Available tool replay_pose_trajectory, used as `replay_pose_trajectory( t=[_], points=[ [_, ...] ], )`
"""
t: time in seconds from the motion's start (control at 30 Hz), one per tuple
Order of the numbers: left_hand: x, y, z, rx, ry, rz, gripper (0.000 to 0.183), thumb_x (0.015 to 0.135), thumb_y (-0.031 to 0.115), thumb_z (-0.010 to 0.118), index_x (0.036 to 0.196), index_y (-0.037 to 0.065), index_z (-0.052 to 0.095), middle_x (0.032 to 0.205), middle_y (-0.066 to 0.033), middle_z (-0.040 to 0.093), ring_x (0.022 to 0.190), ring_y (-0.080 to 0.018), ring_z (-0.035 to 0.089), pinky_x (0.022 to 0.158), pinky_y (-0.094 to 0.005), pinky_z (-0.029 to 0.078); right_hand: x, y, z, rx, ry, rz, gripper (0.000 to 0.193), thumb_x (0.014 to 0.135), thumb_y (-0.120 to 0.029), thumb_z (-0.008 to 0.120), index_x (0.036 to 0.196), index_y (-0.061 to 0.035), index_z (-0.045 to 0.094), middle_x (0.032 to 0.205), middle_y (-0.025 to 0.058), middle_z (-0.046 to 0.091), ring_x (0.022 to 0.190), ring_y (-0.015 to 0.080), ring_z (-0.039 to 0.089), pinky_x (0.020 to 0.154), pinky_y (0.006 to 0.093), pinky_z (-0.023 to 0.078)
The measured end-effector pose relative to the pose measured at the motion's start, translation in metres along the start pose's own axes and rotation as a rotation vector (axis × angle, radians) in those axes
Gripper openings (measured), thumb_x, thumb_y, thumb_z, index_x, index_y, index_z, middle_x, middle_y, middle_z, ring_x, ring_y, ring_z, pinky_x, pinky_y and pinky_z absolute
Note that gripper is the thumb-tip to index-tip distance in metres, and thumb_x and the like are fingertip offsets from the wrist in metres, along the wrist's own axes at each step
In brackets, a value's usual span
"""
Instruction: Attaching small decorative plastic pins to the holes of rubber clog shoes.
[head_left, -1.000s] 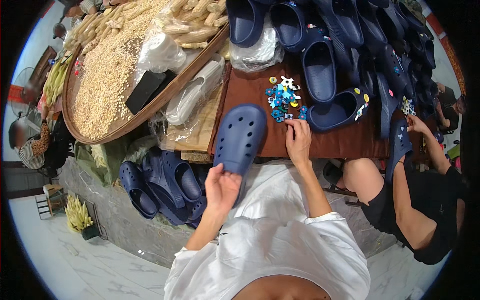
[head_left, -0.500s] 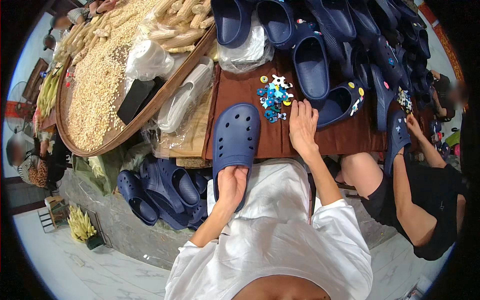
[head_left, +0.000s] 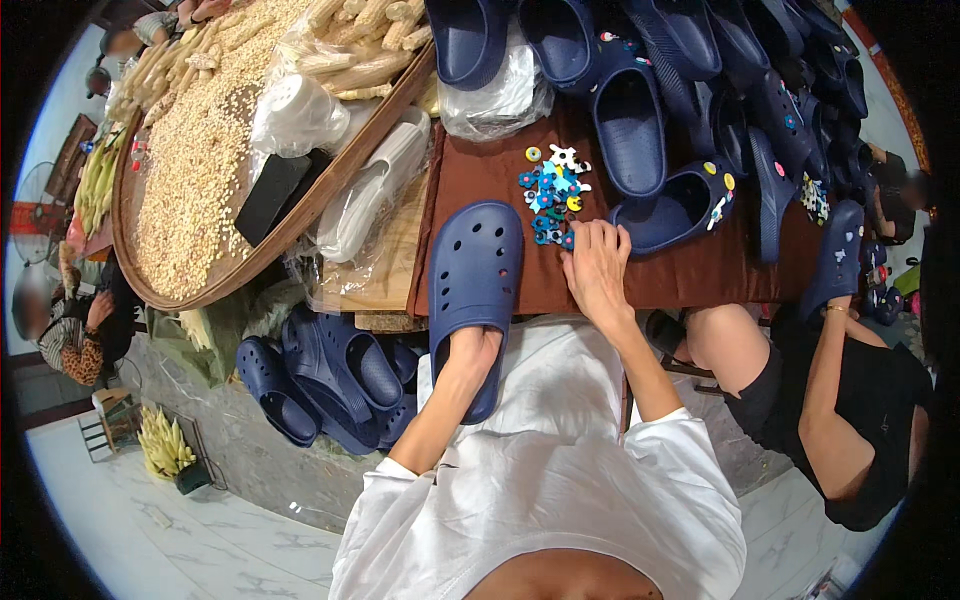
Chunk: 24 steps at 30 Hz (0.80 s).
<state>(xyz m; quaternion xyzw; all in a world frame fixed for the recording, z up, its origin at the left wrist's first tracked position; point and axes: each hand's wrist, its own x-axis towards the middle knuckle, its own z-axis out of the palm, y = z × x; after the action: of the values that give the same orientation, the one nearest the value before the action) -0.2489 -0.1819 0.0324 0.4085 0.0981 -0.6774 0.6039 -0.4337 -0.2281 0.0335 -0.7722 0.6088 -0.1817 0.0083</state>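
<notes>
A navy clog (head_left: 475,262) with round holes stands toe away in front of my white shirt. My left hand (head_left: 474,348) is pushed into its opening and holds it up; the fingers are hidden inside. On the brown cloth lies a small heap of colourful shoe charms (head_left: 552,190), mostly blue, white and yellow. My right hand (head_left: 598,270) rests at the heap's near right edge, fingers apart and slightly bent. Its index fingertip and thumb are beside a small blue charm. Just right of it a navy clog (head_left: 660,222) carries yellow and white charms.
Many navy clogs (head_left: 628,130) cover the back right of the brown-clothed table (head_left: 385,290). A round tray (head_left: 190,298) of corn kernels, with a black phone-like slab (head_left: 280,195), stands left. More clogs (head_left: 345,375) are below. A co-worker (head_left: 850,420) at right holds a clog.
My right hand has moved slightly left and nearer, its fingers now at the charms. My left hand has slid deeper into the clog. The co-worker's clog has moved right.
</notes>
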Motion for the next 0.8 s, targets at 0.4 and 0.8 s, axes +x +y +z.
replay_pose_trajectory(
  t=[0.4, 0.8],
  points=[
    [0.046, 0.001, -0.005, -0.049, -0.284, 0.033, 0.037, 0.103, 0.020, 0.048, 0.138, 0.010, 0.047, 0.138, -0.0074, 0.053, 0.120, -0.0201, 0.057, 0.102, -0.0362, 0.049, -0.014, 0.012, 0.008, 0.370, 0.112, 0.177, 0.033, 0.088, 0.002, 0.055, 0.120, -0.0046, 0.056, 0.104, 0.0155, 0.056, 0.094, 0.0349, 0.057, 0.078, 0.0443, 0.048],
    [0.034, 0.005, -0.003, 0.188, -0.323, 0.052, 0.038, 0.103, 0.021, 0.045, 0.139, 0.007, 0.045, 0.138, -0.0085, 0.052, 0.120, -0.0200, 0.056, 0.102, -0.0349, 0.048, -0.005, 0.015, 0.017, 0.334, 0.086, 0.112, 0.018, 0.090, -0.002, 0.057, 0.108, -0.0035, 0.059, 0.098, 0.0142, 0.056, 0.087, 0.0341, 0.059, 0.076, 0.0444, 0.048]
  ],
)
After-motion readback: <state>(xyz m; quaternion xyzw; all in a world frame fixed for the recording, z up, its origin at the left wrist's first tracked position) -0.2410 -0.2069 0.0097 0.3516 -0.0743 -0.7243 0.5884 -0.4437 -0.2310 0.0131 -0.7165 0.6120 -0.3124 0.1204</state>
